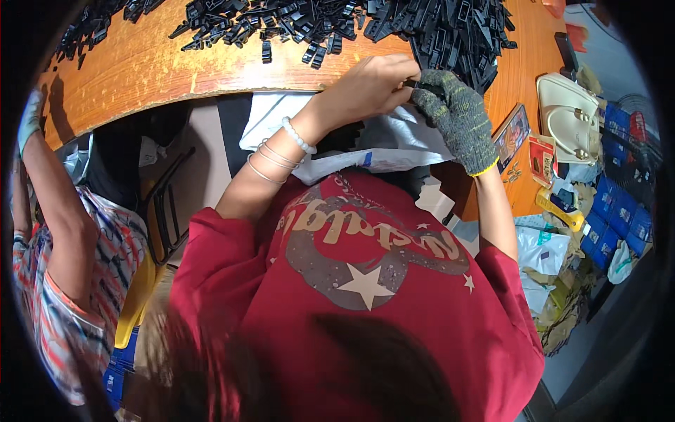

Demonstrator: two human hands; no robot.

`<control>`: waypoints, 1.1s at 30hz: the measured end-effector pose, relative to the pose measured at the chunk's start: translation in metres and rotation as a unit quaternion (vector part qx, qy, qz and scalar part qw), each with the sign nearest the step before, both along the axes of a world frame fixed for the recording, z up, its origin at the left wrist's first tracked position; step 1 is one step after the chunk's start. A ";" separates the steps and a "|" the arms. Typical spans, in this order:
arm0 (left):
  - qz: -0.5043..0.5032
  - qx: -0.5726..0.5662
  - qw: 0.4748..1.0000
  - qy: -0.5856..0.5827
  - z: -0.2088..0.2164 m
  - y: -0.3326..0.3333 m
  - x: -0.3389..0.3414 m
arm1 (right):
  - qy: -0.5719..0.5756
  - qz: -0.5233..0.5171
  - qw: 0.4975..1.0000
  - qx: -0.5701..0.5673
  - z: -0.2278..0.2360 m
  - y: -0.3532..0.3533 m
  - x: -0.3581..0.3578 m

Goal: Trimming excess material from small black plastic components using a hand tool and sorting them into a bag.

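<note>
My bare left hand point(371, 86), with a beaded bracelet and thin bangles at the wrist, is closed in a pinch. Against its fingertips my right hand point(458, 118), in a dark grey knitted glove with a yellow cuff, is closed too. Between them shows a sliver of a small black plastic part point(410, 84); the fingers cover most of it. Both hands meet just over the table's near edge, above a white plastic bag point(330, 166) spread across my lap. Just beyond lies a large pile of black plastic parts point(450, 35).
The orange-brown wooden table point(151, 67) carries another heap of black parts point(84, 35) at far left. On the right lie a phone point(512, 132), a red packet point(542, 159) and a cream handbag point(571, 116). Another person's arm point(63, 204) reaches the table at left.
</note>
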State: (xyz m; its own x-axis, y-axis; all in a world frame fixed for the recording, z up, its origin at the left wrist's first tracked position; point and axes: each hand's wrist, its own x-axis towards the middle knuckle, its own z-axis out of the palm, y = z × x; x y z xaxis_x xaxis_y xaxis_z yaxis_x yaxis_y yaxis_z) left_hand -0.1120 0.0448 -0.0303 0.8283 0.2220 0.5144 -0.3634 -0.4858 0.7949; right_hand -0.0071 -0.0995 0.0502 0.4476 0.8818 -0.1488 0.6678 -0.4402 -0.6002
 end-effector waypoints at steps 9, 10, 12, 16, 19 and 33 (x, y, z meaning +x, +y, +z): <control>0.026 -0.006 1.000 -0.003 -0.004 0.015 -0.016 | 0.162 -0.109 0.980 0.035 -0.013 -0.006 -0.001; 0.063 0.041 0.997 -0.019 -0.004 0.015 -0.017 | 0.120 -0.093 0.987 0.041 -0.015 -0.008 -0.001; 0.098 0.102 0.990 -0.029 -0.007 0.018 -0.018 | 0.146 -0.114 0.982 0.046 -0.017 -0.008 -0.004; 0.102 0.128 0.986 -0.014 -0.010 0.023 -0.020 | 0.146 -0.107 0.982 0.059 -0.013 -0.004 -0.008; 0.099 0.126 0.987 -0.002 -0.009 0.023 -0.021 | 0.039 -0.029 0.997 0.058 -0.012 0.004 -0.007; 0.110 0.133 0.985 -0.022 -0.009 0.020 -0.022 | -0.236 0.193 0.947 -0.097 0.010 0.038 0.003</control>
